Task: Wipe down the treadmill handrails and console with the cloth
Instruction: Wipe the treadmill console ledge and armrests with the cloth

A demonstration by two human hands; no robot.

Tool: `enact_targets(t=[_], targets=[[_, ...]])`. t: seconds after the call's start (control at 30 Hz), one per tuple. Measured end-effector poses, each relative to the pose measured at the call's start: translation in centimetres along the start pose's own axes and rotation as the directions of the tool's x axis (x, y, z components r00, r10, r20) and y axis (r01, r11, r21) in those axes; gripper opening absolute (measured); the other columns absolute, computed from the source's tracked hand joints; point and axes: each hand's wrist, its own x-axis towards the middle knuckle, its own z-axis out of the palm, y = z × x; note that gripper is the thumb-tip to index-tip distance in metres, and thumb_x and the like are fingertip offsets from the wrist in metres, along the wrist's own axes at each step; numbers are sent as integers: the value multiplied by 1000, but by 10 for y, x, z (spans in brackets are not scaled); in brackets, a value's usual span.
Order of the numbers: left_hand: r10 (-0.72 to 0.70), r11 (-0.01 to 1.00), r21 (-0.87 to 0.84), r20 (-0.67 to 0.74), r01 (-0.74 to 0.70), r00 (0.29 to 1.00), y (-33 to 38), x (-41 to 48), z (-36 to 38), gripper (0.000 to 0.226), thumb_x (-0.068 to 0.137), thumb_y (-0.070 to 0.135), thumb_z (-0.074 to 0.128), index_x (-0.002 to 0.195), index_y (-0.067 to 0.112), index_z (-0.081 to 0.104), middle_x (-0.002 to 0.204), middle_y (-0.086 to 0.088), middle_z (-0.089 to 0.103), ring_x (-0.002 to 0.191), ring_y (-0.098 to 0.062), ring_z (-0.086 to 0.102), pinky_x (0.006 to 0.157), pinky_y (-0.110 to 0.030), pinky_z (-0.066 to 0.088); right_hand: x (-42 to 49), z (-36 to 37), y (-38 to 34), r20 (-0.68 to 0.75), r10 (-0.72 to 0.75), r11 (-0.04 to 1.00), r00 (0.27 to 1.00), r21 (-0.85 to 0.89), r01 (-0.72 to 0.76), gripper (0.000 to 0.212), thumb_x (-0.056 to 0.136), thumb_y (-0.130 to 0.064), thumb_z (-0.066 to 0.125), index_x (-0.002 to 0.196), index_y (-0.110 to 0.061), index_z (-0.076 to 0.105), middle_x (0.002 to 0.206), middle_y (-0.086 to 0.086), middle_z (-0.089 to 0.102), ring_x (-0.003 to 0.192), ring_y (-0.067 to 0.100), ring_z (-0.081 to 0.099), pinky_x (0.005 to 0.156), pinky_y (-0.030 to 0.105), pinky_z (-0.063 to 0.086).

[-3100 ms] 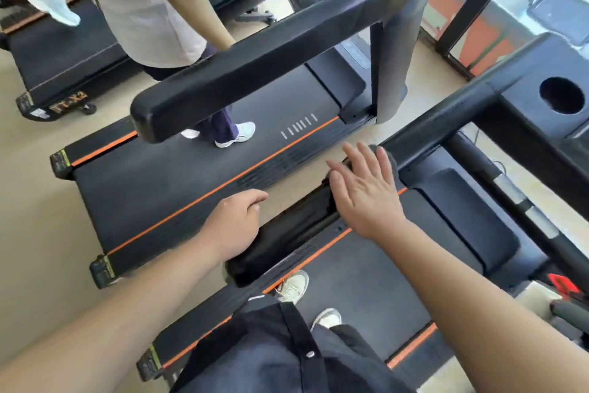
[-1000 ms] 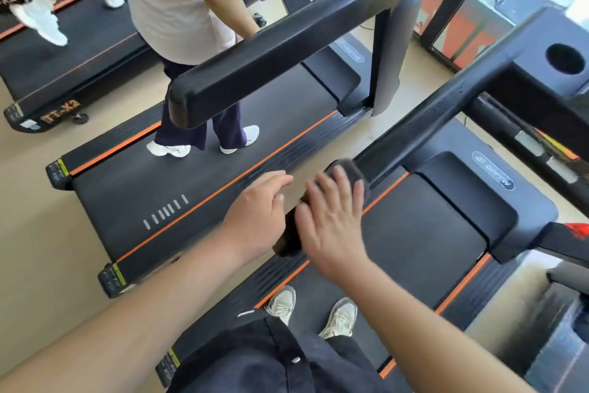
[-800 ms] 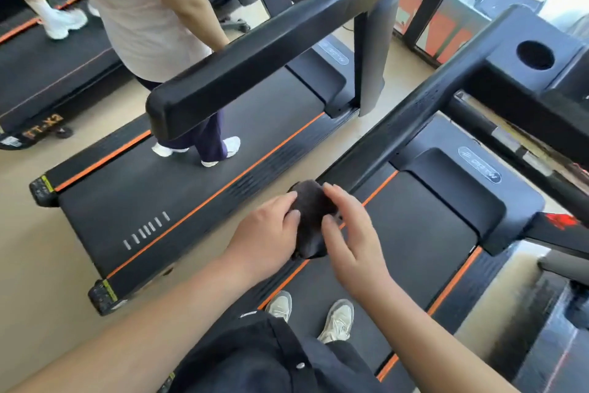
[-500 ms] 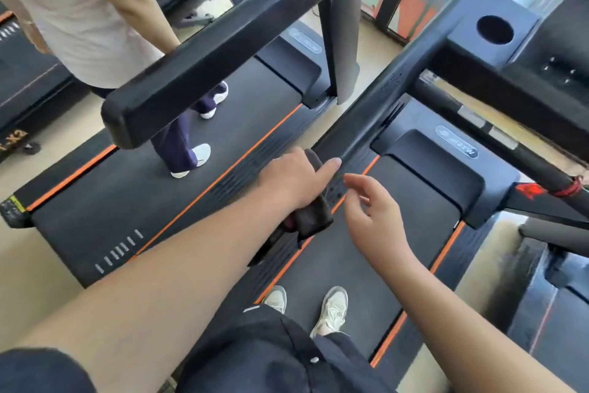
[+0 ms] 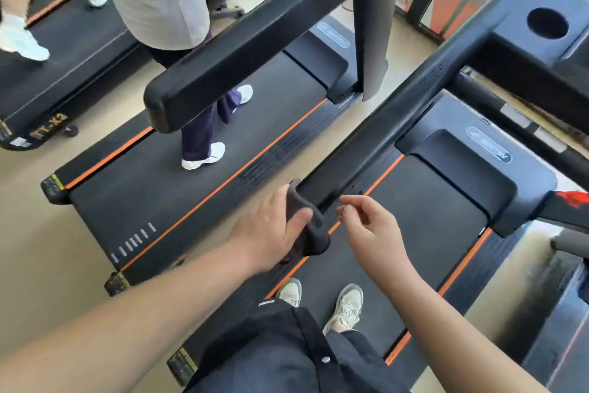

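left hand [image 5: 274, 227] is clamped on the dark cloth [image 5: 310, 227], which is wrapped over the near end of the treadmill's left handrail [image 5: 398, 125]. right hand [image 5: 371, 227] hangs just beside it, fingers loosely curled and holding nothing. looks like the handrail wipe is just getting going. next move is probably sliding the cloth up the rail toward the console [image 5: 538, 42], keeping pressure on.

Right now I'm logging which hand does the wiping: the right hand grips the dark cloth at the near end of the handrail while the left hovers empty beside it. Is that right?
Not quite: the hands are swapped. In the head view the left hand grips the dark cloth at the near end of the handrail, while the right hand hovers empty beside it.
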Motion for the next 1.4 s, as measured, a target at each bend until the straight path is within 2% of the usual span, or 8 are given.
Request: enact_targets(t=[0.23,0.47,0.6,0.77,0.97,1.07,1.23,1.4], targets=[[-113,948,-291,71,129,991,11,60,-5,66,104,63,19,130,20,63,133,-10,66,128,-29,56,106,-39,40,2,7,-14,-39,-51,998,998,-42,50,24,98,-14,52,109,-26,70,87,-10,72,76,2,64,68,14,49],[86,941,-305,-195,-144,977,-38,-37,47,77,97,57,35,163,24,11,168,10,21,151,-10,30,118,-35,33,-6,4,-3,-39,-17,999,999,-44,15,24,98,-12,52,112,-25,67,84,-2,68,60,7,54,56,12,44],[7,953,-301,-112,-41,994,-33,-9,29,70,92,74,25,143,29,40,142,-4,59,131,-29,54,105,-41,44,-6,2,-3,-38,-1,1000,999,-29,-1,24,98,-12,51,109,-26,67,91,9,71,72,21,62,60,12,46],[-135,978,-157,48,141,990,17,48,-14,67,106,57,16,129,12,60,132,-20,64,126,-36,57,103,-41,41,-1,6,-9,-24,-29,998,999,-59,28,24,97,-13,51,110,-26,67,79,3,69,58,7,53,57,20,45],[4,956,284,-263,73,965,42,-4,33,78,97,58,30,152,2,34,146,-17,49,126,-34,53,103,-45,45,1,-11,-8,-76,-27,1000,997,-17,26,23,98,-13,52,109,-27,68,77,-4,67,61,4,55,58,15,46],[-35,929,359,-157,90,987,58,19,24,89,100,61,36,157,0,8,154,-16,34,135,-32,43,107,-43,40,7,-27,-5,-97,-4,1000,995,-1,4,24,98,-13,52,107,-28,69,84,11,70,69,18,61,59,19,48],[-28,962,268,-75,47,997,111,104,-6,69,103,63,29,137,4,38,138,-18,52,124,-38,57,93,-45,46,22,-54,-12,-107,4,1000,994,-4,-5,22,98,-16,53,106,-31,68,90,9,72,71,16,64,58,17,48],[62,914,406,-185,19,981,124,112,14,72,104,58,32,148,1,28,137,-15,50,119,-34,58,92,-45,48,48,-93,-24,-59,-13,999,998,-44,10,21,98,-20,52,108,-31,67,93,7,72,69,13,62,54,14,46]])
